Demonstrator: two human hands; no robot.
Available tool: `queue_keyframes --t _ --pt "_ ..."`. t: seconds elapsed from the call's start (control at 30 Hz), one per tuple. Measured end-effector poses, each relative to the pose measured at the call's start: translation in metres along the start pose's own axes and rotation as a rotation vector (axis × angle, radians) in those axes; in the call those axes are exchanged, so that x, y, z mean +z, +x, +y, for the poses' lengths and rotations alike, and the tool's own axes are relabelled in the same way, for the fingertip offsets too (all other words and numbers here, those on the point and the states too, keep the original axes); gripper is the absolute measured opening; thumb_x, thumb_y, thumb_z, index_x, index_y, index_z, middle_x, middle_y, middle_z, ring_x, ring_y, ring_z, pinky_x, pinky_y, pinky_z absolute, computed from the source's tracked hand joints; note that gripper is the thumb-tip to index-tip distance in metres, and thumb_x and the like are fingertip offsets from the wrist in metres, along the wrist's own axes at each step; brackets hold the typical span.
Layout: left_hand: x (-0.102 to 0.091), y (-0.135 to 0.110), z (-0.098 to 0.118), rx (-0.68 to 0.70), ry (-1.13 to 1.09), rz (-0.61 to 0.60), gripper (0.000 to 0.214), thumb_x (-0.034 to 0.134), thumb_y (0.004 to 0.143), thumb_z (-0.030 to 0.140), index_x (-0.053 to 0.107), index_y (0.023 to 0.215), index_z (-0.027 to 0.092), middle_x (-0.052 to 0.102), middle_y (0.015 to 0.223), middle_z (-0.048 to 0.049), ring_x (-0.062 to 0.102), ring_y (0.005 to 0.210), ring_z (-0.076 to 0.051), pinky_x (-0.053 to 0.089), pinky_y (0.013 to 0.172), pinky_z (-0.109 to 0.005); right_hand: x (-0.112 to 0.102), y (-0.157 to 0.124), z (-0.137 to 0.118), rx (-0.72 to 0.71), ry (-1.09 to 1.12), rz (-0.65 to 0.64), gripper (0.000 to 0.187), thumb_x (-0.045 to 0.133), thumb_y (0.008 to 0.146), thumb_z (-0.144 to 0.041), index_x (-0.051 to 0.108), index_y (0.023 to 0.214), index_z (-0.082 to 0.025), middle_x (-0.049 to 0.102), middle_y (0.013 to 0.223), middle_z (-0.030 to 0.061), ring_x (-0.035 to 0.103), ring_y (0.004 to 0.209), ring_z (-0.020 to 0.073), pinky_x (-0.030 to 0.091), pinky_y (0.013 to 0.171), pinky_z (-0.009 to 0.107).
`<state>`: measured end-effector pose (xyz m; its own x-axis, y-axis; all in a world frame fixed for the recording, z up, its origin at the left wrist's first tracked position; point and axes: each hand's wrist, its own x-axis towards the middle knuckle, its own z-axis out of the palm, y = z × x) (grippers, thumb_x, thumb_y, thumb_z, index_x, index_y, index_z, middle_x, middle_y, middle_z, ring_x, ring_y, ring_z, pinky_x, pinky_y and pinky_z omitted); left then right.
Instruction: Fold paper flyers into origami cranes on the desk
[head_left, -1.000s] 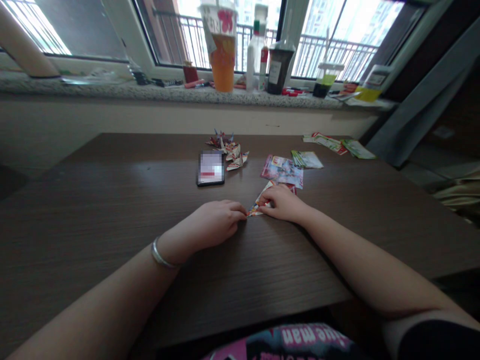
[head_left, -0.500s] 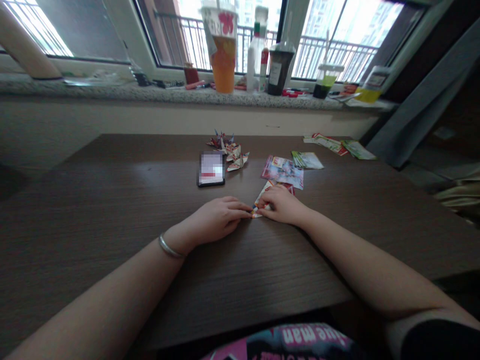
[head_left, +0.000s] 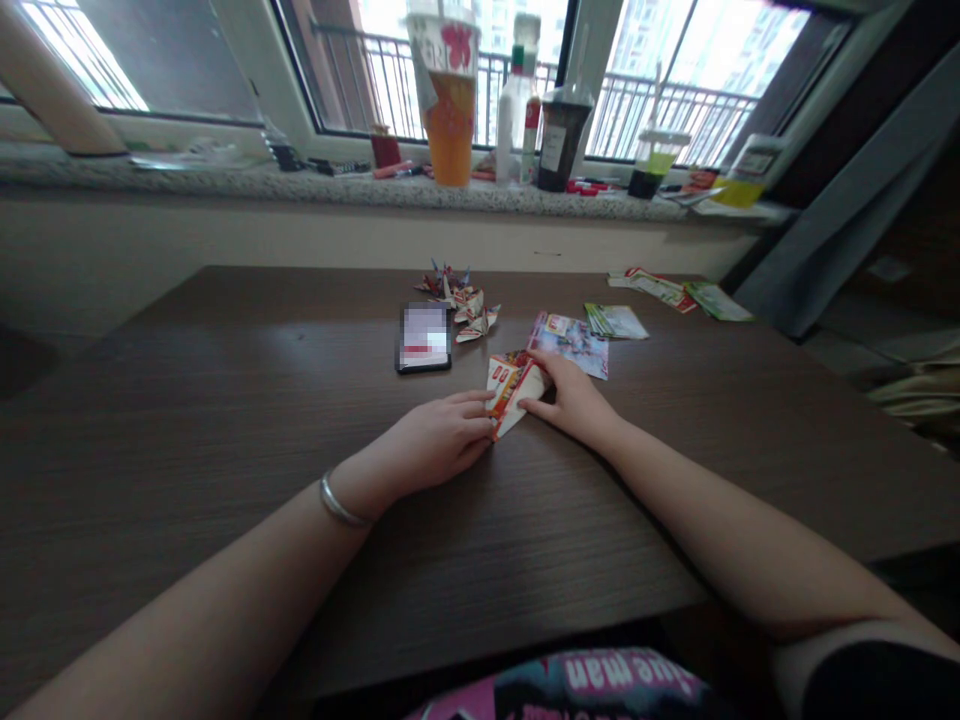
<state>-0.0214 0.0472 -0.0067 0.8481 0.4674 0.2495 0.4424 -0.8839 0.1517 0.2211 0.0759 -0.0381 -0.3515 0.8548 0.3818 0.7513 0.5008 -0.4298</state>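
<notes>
A folded sheet of printed paper (head_left: 514, 390), white with red and orange, lies on the table between my hands. My left hand (head_left: 448, 438) holds its left edge, fingers pressed together over it. On the other side, my right hand (head_left: 568, 392) pinches the paper's right edge between thumb and fingers. Just beyond my right hand lies a flat pink and blue printed sheet (head_left: 576, 345). Several folded paper figures (head_left: 469, 308) sit farther back, beside a phone (head_left: 424, 338) with a blurred screen.
Green-and-white paper slips (head_left: 616, 321) and more strips (head_left: 660, 288) lie at the table's back right. Behind the brown table (head_left: 225, 420), a stone windowsill (head_left: 337, 190) carries a tall orange drink cup (head_left: 450, 120), a dark cup (head_left: 561, 140), bottles and small items.
The paper has turned and now shows a wider white, red and orange face. My right hand has shifted slightly up and to the right; my left hand has moved a little left.
</notes>
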Motion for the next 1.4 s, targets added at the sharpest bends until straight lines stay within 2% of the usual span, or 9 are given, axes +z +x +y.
queue_keyframes --t 0.17,0.3,0.43,0.57,0.67,0.8,0.93,1.2,1.4 --pt "0.007 0.005 0.005 -0.103 0.091 0.000 0.015 0.050 0.092 0.025 0.063 0.096 0.018 0.067 0.102 -0.0056 0.063 0.097 -0.019 0.027 0.112 -0.054 0.004 0.002 0.001 0.040 0.100 -0.001 0.065 0.073 0.073 -0.035 0.046 0.131 -0.019 0.057 0.129 0.0145 0.055 0.117 0.0273 0.043 0.101 0.045" --pt "0.011 0.008 0.009 -0.138 0.162 0.022 0.018 0.050 0.093 0.026 0.063 0.099 0.017 0.064 0.087 -0.0038 0.061 0.085 -0.017 0.032 0.110 -0.048 0.005 0.001 -0.001 0.082 0.158 0.006 0.052 0.073 0.073 -0.032 0.051 0.118 -0.019 0.063 0.116 0.0108 0.061 0.102 0.0219 0.049 0.091 0.038" --pt "0.011 0.008 0.010 -0.082 0.188 0.020 0.024 0.046 0.095 0.027 0.066 0.102 0.017 0.064 0.093 -0.0075 0.058 0.093 -0.020 0.040 0.103 -0.045 0.003 0.003 -0.002 0.090 0.084 -0.008 0.037 0.073 0.074 -0.032 0.056 0.104 -0.019 0.065 0.100 0.0075 0.061 0.090 0.0203 0.049 0.083 0.036" --pt "0.014 0.008 0.008 -0.081 0.121 0.019 0.028 0.040 0.098 0.026 0.065 0.105 0.015 0.063 0.106 -0.0111 0.056 0.104 -0.022 0.047 0.095 -0.041 0.001 0.003 -0.002 0.001 0.009 -0.037 0.019 0.069 0.079 -0.032 0.060 0.091 -0.019 0.066 0.101 0.0072 0.060 0.097 0.0211 0.046 0.090 0.037" --pt "0.020 0.006 0.004 -0.098 0.055 0.036 0.029 0.039 0.098 0.028 0.060 0.114 0.015 0.058 0.125 -0.0126 0.052 0.119 -0.023 0.042 0.103 -0.043 0.001 0.002 -0.001 -0.053 -0.018 -0.041 0.017 0.066 0.083 -0.033 0.064 0.093 -0.020 0.067 0.107 0.0077 0.058 0.106 0.0221 0.045 0.094 0.039" --pt "0.024 0.004 0.000 -0.131 0.041 -0.014 0.037 0.039 0.098 0.031 0.051 0.130 0.017 0.049 0.141 -0.0113 0.041 0.133 -0.023 0.031 0.113 -0.046 0.003 0.000 0.001 -0.056 -0.034 -0.015 0.017 0.066 0.084 -0.033 0.068 0.094 -0.020 0.064 0.118 0.0099 0.056 0.114 0.0229 0.044 0.099 0.042" --pt "0.019 0.004 0.004 -0.151 0.047 -0.049 0.044 0.040 0.097 0.034 0.046 0.137 0.016 0.049 0.142 -0.0099 0.040 0.133 -0.024 0.029 0.113 -0.042 0.005 -0.001 0.002 -0.091 -0.028 0.014 0.018 0.066 0.084 -0.032 0.071 0.096 -0.019 0.059 0.125 0.0120 0.053 0.120 0.0229 0.043 0.102 0.042" --pt "0.012 0.004 0.008 -0.154 0.037 -0.029 0.038 0.049 0.093 0.037 0.056 0.124 0.018 0.059 0.123 -0.0097 0.049 0.118 -0.027 0.038 0.105 -0.044 0.005 0.000 -0.001 -0.141 -0.030 -0.076 0.024 0.062 0.087 -0.032 0.071 0.107 -0.020 0.059 0.127 0.0111 0.054 0.118 0.0220 0.042 0.104 0.042" --pt "0.017 0.004 0.005 -0.159 0.009 -0.031 0.037 0.048 0.093 0.036 0.055 0.123 0.015 0.049 0.137 -0.0118 0.044 0.128 -0.025 0.034 0.110 -0.040 0.005 0.001 -0.001 -0.141 -0.076 -0.086 0.028 0.059 0.089 -0.037 0.071 0.109 -0.023 0.064 0.119 0.0090 0.056 0.113 0.0227 0.044 0.099 0.042"
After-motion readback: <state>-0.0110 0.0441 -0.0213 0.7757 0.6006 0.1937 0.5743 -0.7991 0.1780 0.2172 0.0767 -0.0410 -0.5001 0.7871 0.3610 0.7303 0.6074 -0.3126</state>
